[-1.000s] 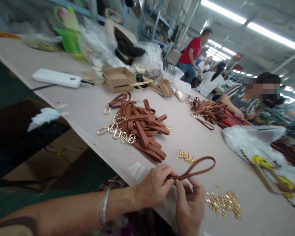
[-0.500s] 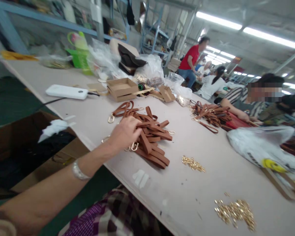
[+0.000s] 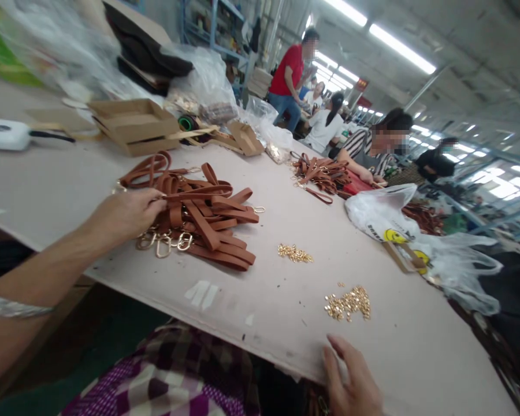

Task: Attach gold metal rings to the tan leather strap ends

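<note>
Brown leather straps [image 3: 212,216] with gold clasps lie in a heap on the table. My left hand [image 3: 123,216] is at the heap's left end, its thumb and fingers closed on a strap; part of the grip is hidden. Several gold oval rings [image 3: 163,245] stick out just below that hand. My right hand [image 3: 353,381] is at the table's front edge, fingers apart, holding nothing. Beyond its fingertips is a pile of small gold metal pieces [image 3: 350,303]. A smaller pile of gold pieces [image 3: 294,253] lies between it and the straps.
A cardboard box [image 3: 132,124], plastic bags [image 3: 208,81] and a white power bank [image 3: 4,134] are at the back left. Across the table, a person in stripes [image 3: 364,147] sits by another strap heap [image 3: 323,173]. A white plastic bag [image 3: 379,214] lies at the right.
The view has swung to the right. My left hand has shifted from the middle of the strap heap to its left end. My right hand has come into view at the bottom.
</note>
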Action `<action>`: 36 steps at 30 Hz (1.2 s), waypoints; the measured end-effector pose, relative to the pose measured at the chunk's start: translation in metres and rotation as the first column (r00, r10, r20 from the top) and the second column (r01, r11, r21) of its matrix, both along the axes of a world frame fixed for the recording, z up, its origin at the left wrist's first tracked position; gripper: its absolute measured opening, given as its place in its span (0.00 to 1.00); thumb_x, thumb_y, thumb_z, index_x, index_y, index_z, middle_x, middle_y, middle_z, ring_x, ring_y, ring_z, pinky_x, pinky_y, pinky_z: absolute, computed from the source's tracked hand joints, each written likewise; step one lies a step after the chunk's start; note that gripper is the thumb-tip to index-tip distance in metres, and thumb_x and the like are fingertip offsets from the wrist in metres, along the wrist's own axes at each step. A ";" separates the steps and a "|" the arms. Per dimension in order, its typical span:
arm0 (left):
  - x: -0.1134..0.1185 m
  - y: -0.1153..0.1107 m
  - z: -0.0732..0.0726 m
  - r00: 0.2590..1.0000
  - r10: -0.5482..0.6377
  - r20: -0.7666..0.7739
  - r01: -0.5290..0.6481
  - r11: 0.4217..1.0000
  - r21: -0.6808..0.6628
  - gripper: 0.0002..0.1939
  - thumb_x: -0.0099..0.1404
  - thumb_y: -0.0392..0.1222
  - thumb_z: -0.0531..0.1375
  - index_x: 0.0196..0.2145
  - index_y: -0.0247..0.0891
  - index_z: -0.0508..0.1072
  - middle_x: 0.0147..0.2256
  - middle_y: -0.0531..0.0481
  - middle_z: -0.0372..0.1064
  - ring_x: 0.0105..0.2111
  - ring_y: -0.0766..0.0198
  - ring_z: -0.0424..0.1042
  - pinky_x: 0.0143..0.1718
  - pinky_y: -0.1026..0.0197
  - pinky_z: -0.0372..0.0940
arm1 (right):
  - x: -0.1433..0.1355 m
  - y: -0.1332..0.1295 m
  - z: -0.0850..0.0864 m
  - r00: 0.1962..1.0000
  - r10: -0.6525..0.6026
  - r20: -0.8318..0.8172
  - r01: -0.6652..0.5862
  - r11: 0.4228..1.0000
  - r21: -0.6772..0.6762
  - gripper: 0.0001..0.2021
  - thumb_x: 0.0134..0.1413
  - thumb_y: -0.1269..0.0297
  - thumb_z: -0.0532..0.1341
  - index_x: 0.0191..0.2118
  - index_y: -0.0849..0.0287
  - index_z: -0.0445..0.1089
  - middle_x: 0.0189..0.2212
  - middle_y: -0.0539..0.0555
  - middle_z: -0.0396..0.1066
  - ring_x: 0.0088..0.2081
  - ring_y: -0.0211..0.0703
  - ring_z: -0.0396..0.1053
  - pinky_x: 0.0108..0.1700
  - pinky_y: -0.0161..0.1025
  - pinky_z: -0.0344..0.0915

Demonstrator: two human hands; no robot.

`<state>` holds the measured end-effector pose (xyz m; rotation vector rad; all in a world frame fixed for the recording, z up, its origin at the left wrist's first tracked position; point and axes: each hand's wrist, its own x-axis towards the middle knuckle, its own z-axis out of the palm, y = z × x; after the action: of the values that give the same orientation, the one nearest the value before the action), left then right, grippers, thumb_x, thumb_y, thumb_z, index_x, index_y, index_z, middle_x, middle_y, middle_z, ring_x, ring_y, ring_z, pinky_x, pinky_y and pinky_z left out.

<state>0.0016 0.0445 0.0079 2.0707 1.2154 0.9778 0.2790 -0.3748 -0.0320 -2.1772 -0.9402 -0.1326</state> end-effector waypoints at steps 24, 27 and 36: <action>0.065 -0.161 -0.029 0.860 -0.099 0.500 0.485 0.460 -0.743 0.17 0.54 0.44 0.66 0.40 0.33 0.71 0.30 0.51 0.74 0.29 0.65 0.74 0.30 0.65 0.66 | 0.030 0.206 0.004 0.925 0.325 0.195 -0.238 0.898 -0.370 0.11 0.63 0.67 0.55 0.46 0.55 0.73 0.41 0.53 0.75 0.44 0.41 0.70 0.47 0.34 0.60; 0.071 -0.161 -0.031 0.849 -0.107 0.518 0.505 0.455 -0.733 0.18 0.49 0.39 0.66 0.38 0.35 0.68 0.27 0.56 0.69 0.23 0.69 0.68 0.24 0.67 0.61 | 0.033 0.208 0.002 0.920 0.343 0.189 -0.259 0.894 -0.366 0.10 0.63 0.65 0.55 0.43 0.55 0.74 0.40 0.53 0.75 0.43 0.41 0.71 0.47 0.34 0.60; 0.071 -0.159 -0.016 0.838 -0.163 0.520 0.544 0.307 -0.781 0.23 0.46 0.36 0.65 0.43 0.32 0.70 0.24 0.56 0.69 0.22 0.71 0.64 0.24 0.68 0.56 | 0.038 0.203 0.010 0.884 0.424 0.197 -0.298 0.836 -0.461 0.09 0.61 0.67 0.55 0.35 0.57 0.73 0.32 0.53 0.71 0.34 0.41 0.69 0.37 0.35 0.57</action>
<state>0.0725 -0.1146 -0.0076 1.0679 0.7186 0.2471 0.3170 -0.1718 -0.0224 -2.3479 -1.6752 -0.0704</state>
